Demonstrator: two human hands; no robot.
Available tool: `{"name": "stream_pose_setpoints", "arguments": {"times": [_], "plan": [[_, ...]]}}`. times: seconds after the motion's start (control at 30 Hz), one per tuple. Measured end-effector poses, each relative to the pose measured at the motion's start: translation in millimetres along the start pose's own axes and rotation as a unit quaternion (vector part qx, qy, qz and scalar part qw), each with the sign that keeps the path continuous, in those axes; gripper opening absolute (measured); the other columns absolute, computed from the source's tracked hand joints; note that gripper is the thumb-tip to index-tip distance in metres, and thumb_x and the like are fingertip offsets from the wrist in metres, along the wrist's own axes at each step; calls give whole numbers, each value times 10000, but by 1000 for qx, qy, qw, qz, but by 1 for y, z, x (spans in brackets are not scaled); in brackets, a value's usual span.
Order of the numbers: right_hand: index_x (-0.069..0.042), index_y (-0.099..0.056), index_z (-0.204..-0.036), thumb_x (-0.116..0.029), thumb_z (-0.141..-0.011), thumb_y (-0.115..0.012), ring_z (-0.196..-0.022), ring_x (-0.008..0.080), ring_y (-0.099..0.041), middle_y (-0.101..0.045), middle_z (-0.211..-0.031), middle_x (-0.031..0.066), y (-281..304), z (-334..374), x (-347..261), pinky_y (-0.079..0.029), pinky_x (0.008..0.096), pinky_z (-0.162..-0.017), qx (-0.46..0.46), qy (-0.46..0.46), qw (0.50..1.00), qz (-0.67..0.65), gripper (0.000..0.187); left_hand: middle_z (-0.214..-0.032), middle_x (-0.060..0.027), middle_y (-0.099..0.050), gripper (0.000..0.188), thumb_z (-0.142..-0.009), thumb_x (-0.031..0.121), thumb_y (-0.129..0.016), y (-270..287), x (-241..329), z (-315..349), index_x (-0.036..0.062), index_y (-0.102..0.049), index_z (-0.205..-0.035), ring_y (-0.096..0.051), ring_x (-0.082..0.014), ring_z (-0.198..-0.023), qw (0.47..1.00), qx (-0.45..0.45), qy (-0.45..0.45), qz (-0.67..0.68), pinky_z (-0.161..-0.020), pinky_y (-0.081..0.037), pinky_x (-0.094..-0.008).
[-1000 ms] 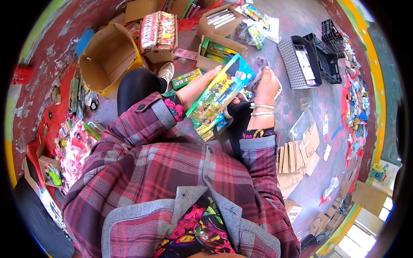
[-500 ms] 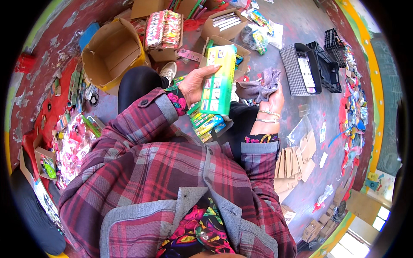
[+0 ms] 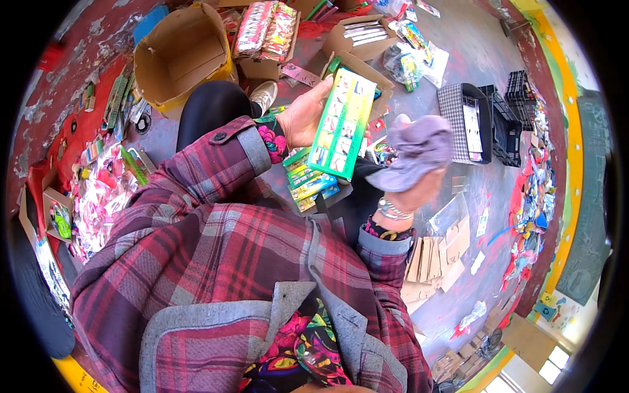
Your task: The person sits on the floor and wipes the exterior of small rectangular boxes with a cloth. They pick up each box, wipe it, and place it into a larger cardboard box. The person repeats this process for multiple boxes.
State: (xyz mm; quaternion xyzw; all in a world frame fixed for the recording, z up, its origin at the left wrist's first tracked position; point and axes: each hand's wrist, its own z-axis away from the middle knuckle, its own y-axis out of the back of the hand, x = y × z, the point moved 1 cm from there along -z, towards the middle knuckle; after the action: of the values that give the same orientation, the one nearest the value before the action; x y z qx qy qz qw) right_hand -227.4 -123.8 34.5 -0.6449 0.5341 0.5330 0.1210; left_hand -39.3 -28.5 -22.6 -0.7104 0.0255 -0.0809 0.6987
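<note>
My left hand (image 3: pixel 304 116) is closed round the left edge of a flat green and yellow box (image 3: pixel 342 124) printed with rows of small pictures. The box is held tilted above my lap. In my right hand (image 3: pixel 419 191) a crumpled greyish-purple cloth (image 3: pixel 419 149) is bunched up, just right of the box and apart from it. Below the held box, a carton of several small green, yellow and blue packs (image 3: pixel 313 183) sits between my legs. Behind it stands an open cardboard box (image 3: pixel 360 69), partly hidden by the held box.
A large open carton (image 3: pixel 183 59) and a box of bagged sweets-like packets (image 3: pixel 267 29) stand far left. At right are a checked basket (image 3: pixel 455 118) and black crates (image 3: pixel 504 124). Flattened cardboard (image 3: pixel 432 262) lies near my right arm; pink plastic packets (image 3: pixel 105 203) pile at left.
The green and yellow box has turned to show another face with more pictures. My right hand with the cloth has risen closer and swung slightly; the view has shifted a little.
</note>
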Motion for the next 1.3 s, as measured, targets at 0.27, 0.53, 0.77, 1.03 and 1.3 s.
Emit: {"name": "stream_pose_setpoints", "arguments": {"times": [0.27, 0.53, 0.77, 1.03, 1.3], "plan": [[-115, -572, -1187, -309, -718, -663, -1225, 281, -439, -499, -1289, 105, -53, 11, -39, -357, 408, -949, -315, 341, 873, 153, 515, -1284, -136, -499, 554, -958, 460, -327, 6, 5, -1, 59, -393, -1334, -530, -249, -1122, 990, 75, -27, -115, -965, -426, -373], [-186, -579, -1199, -257, -700, -676, -1289, 245, -373, -448, -1350, 72, -53, 4, -31, -335, 403, -956, -274, 296, 893, 198, 513, -1211, -114, -548, 518, -944, 465, -379, -2, -4, 12, 67, -456, -1267, -571, -210, -1052, 988, 89, 93, -82, -898, -482, -346], [-134, -561, -1213, -198, -750, -626, -1279, 277, -381, -456, -1337, 96, -55, -9, -29, -331, 430, -971, -195, 292, 906, 238, 472, -1174, -86, -569, 456, -955, 422, -365, 0, -4, 11, 83, -484, -1236, -580, -204, -1018, 992, 78, 82, -57, -873, -480, -366], [-15, -585, -1082, -220, -906, -492, -943, 350, -572, -604, -1014, 201, -35, -46, 18, -439, 374, -815, -54, 22, 986, 159, 285, -1102, -127, -609, 580, -926, 532, -341, -6, -13, 10, 60, -494, -1226, -626, -244, -914, 977, 125, 109, -131, -800, -518, -402], [5, -583, -1002, -276, -890, -525, -825, 241, -627, -645, -916, 145, -15, -42, 96, -469, 328, -756, 4, -226, 974, 36, 307, -1242, -135, -530, 645, -918, 557, -311, -35, -5, 11, 67, -403, -1327, -553, -285, -1082, 999, 28, -17, -18, -901, -462, -428]]}}
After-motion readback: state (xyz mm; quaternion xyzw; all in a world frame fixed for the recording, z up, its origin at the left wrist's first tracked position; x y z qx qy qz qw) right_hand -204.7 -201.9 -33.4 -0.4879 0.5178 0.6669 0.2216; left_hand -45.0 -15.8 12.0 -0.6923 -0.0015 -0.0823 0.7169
